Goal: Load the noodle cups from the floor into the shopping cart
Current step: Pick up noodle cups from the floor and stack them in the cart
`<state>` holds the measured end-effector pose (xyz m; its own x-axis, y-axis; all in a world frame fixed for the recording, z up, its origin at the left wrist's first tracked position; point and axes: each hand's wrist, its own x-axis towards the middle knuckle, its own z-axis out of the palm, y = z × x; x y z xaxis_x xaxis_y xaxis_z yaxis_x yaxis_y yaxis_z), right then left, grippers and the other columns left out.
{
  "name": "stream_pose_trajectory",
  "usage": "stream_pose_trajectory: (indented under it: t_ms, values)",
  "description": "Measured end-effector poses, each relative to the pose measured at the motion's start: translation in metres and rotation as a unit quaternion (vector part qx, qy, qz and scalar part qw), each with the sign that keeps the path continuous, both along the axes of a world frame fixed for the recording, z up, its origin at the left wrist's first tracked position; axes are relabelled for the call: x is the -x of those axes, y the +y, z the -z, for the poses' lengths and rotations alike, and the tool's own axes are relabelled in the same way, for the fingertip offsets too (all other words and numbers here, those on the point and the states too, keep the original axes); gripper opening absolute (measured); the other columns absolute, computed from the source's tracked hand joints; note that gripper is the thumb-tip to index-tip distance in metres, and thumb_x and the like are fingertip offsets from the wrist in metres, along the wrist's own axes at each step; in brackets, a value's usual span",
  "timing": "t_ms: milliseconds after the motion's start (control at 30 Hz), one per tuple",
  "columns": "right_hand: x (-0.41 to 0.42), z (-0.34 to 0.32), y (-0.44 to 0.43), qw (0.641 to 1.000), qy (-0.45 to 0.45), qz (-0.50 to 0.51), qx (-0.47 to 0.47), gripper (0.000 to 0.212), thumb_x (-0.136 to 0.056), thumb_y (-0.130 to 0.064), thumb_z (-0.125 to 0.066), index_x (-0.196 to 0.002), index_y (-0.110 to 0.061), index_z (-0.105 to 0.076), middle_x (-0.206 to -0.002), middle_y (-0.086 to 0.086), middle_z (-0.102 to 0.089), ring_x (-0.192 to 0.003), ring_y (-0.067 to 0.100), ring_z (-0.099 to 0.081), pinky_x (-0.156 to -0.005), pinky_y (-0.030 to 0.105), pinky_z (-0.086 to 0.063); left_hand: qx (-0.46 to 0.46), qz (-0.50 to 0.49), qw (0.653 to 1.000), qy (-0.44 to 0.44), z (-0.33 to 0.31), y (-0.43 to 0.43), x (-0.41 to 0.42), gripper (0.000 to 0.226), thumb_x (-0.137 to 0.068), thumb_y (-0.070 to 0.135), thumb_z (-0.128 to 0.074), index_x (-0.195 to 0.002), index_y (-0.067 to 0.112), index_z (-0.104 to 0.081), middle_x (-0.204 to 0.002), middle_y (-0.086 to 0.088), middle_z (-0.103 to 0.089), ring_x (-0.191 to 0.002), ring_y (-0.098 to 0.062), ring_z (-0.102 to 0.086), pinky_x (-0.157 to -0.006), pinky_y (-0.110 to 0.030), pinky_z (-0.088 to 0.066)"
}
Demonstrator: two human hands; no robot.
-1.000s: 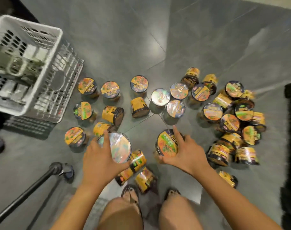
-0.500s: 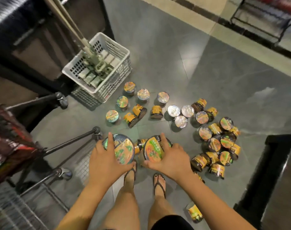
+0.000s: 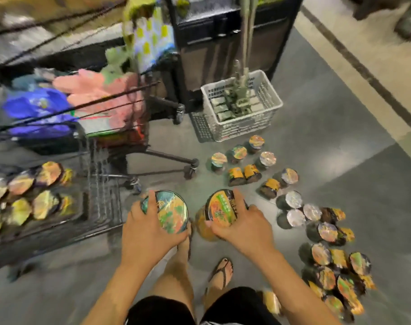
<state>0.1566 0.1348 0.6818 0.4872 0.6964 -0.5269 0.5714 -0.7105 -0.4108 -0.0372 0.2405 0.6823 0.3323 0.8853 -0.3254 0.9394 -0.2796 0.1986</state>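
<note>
The left hand (image 3: pixel 146 233) grips a green-lid cup (image 3: pixel 170 211) from above. Its fingers curl over the top and its thumb sits on the near rim. The right hand (image 3: pixel 244 228) grips an orange-lid cup (image 3: pixel 219 208), with its fingers wrapped round the rim. This cup tips, so its lid faces up and a bit to the left. The two cups are side by side and close together, held above the person's feet.

The shopping cart (image 3: pixel 101 207) stands on the left, just beside the left hand. It looks blurry. Several loaded cups (image 3: pixel 35 195) lie inside it.

Many floor cups (image 3: pixel 293 200) sit on the grey floor (image 3: pixel 340 160) in front and to the right. Some stand up with shiny lids on top. Some lie on their sides. They run in a curved line from near the white basket (image 3: pixel 267 118) down to the lower right, where they bunch close together.

The white basket stands on the floor past the cups. A second cart (image 3: pixel 167 158) behind the shopping cart holds a blue bag (image 3: pixel 35 106) and a pink bag (image 3: pixel 101 92). A foot in a black sandal (image 3: pixel 220 273) shows below the right hand.
</note>
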Motion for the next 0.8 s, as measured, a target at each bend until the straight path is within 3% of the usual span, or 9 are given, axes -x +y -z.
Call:
stream_pose_trajectory:
  t_ms: [100,333,467,667,800]
  values:
    - [0.033,-0.006,0.025,0.999,0.012,-0.05,0.002,0.122,-0.048,-0.099,-0.031,-0.151,-0.041,-0.001,-0.126,0.012,-0.051,-0.122,0.031,-0.048,-0.095,0.038,-0.046,0.016,-0.071,0.997,-0.012,-0.008,0.006,0.046,0.139,-0.048,0.091,-0.056,-0.154,0.023,0.004,-0.138,-0.016,-0.032,-0.125,-0.034,-0.039,-0.101,-0.042,-0.041]
    - [0.123,-0.032,0.115,0.987,0.048,-0.151,-0.031,0.112,-0.053,-0.093,-0.039,-0.149,-0.048,-0.003,-0.115,0.003,-0.053,-0.114,0.026,-0.053,-0.091,0.038,-0.047,0.007,-0.212,0.975,-0.069,-0.023,0.056,0.152,0.139,-0.048,0.088,-0.062,-0.154,0.023,0.001,-0.141,-0.017,-0.032,-0.13,-0.035,-0.034,-0.101,-0.043,-0.04]
    - [0.177,-0.045,0.181,0.98,0.046,-0.193,-0.031,0.106,-0.064,-0.087,-0.048,-0.15,-0.046,-0.003,-0.12,0.003,-0.051,-0.117,0.024,-0.05,-0.087,0.035,-0.044,-0.011,-0.254,0.964,-0.074,-0.025,0.101,0.213,0.138,-0.048,0.086,-0.063,-0.153,0.022,-0.002,-0.138,-0.021,-0.033,-0.127,-0.039,-0.035,-0.098,-0.047,-0.042]
    - [0.247,-0.049,0.267,0.965,0.028,-0.26,-0.021,0.105,-0.07,-0.081,-0.054,-0.151,-0.045,0.004,-0.134,0.009,-0.047,-0.125,0.027,-0.045,-0.093,0.037,-0.043,-0.01,-0.29,0.955,-0.062,-0.019,0.162,0.288,0.137,-0.05,0.084,-0.066,-0.153,0.023,0.0,-0.136,-0.024,-0.034,-0.123,-0.041,-0.038,-0.095,-0.047,-0.041]
    - [0.274,-0.041,0.306,0.95,-0.01,-0.311,0.002,0.109,-0.065,-0.086,-0.051,-0.15,-0.047,0.006,-0.139,0.011,-0.042,-0.129,0.03,-0.042,-0.096,0.04,-0.043,0.013,-0.318,0.946,-0.068,-0.009,0.192,0.317,0.135,-0.053,0.079,-0.07,-0.153,0.02,-0.002,-0.146,-0.025,-0.025,-0.134,-0.041,-0.027,-0.103,-0.047,-0.035]
